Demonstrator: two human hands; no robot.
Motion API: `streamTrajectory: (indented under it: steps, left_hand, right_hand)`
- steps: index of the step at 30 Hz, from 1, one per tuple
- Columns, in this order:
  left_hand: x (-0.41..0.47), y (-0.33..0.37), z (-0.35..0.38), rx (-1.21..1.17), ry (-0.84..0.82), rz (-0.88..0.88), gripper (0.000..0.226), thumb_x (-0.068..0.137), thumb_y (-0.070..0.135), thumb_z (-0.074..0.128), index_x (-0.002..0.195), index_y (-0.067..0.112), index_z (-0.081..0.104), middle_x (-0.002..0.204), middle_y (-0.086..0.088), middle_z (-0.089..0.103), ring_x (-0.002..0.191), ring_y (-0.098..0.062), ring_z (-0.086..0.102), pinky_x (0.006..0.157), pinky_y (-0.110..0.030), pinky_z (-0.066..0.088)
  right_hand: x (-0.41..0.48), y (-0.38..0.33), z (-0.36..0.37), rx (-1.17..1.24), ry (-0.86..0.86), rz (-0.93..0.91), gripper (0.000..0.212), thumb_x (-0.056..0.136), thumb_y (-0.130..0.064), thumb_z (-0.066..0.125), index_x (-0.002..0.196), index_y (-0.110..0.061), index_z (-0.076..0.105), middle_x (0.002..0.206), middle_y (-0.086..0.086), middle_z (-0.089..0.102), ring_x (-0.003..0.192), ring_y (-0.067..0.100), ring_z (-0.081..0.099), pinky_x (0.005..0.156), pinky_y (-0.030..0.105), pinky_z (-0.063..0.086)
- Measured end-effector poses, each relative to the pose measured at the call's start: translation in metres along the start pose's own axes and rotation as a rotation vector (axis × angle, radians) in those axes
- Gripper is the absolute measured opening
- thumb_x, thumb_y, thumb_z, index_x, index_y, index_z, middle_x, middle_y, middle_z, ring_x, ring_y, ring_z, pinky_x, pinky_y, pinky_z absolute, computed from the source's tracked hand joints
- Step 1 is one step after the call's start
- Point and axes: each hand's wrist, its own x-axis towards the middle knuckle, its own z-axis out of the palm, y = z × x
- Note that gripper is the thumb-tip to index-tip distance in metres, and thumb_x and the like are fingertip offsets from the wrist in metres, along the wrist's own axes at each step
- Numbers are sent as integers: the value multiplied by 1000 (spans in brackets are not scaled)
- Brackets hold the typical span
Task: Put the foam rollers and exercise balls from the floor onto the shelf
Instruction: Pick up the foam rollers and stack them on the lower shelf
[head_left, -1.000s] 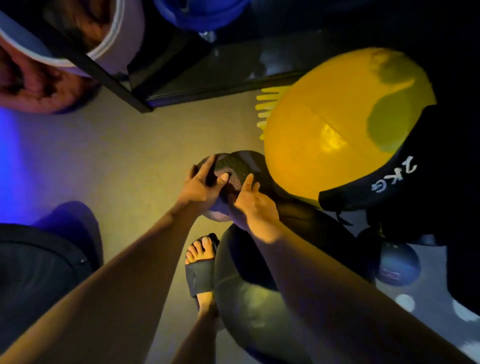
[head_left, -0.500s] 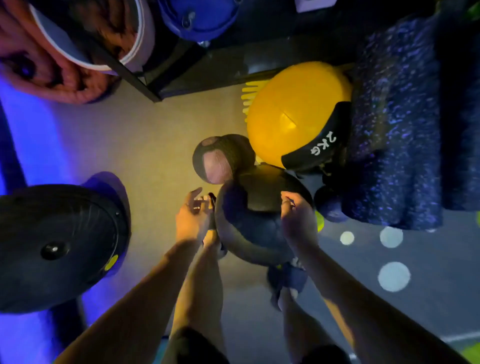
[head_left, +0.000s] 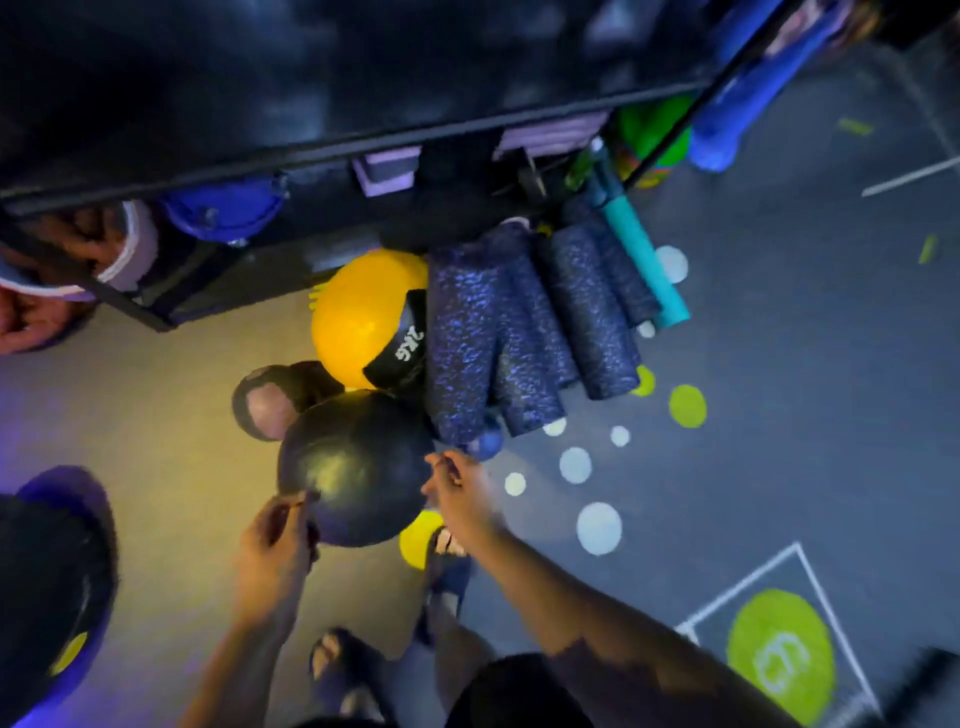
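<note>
Left hand (head_left: 275, 540) and right hand (head_left: 460, 493) flank the black ball (head_left: 358, 467), fingers loosely curled, tips at its sides; blur hides whether they clamp it or whether it has left the floor (head_left: 156, 467). I judge it heavy and smooth, so I would set both palms lower under it before raising. Beyond lie a smaller dark ball (head_left: 265, 400), the yellow ball (head_left: 358, 312) and foam rollers (head_left: 498, 332) at the shelf (head_left: 363, 140) foot, so lift straight up, clear of them.
</note>
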Motion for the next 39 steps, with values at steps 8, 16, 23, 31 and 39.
streamTrajectory:
  steps: [8, 16, 23, 31, 39]
  left_hand:
    - [17, -51, 13, -10, -61, -105, 8, 105, 22, 56, 101, 20, 62, 87, -16, 66, 62, -25, 57, 57, -30, 41]
    - [16, -110, -16, -67, 50, -288, 42, 102, 47, 53, 140, 29, 51, 119, -10, 63, 97, -28, 65, 75, -39, 52]
    - [37, -74, 36, -83, -7, -234, 55, 89, 57, 61, 133, 25, 57, 126, -14, 65, 108, -34, 65, 77, -39, 51]
    - [127, 38, 160, -176, -147, -94, 41, 98, 57, 51, 129, 32, 64, 124, 2, 71, 113, -22, 67, 102, -45, 51]
    - [171, 42, 191, -106, -180, -146, 43, 104, 49, 47, 140, 27, 54, 131, -3, 64, 114, -30, 64, 93, -43, 50]
  right_hand:
    - [46, 72, 6, -260, 27, 101, 37, 101, -40, 46, 110, -10, 66, 110, 23, 69, 106, 41, 63, 87, 41, 49]
    - [65, 112, 54, -404, -146, 9, 39, 99, -37, 58, 131, -16, 61, 130, 11, 63, 118, 28, 62, 98, 35, 48]
    - [134, 80, 18, -114, 82, 74, 90, 77, -64, 67, 146, -11, 42, 138, 14, 57, 129, 33, 55, 109, 45, 44]
    - [280, -17, -55, -155, 227, -14, 155, 51, -63, 92, 158, -25, -14, 166, 22, -5, 150, 48, 17, 120, 61, 22]
    - [355, -31, -54, -147, 292, -162, 148, 52, -61, 91, 156, -36, -12, 158, 17, 24, 140, 43, 38, 113, 63, 35]
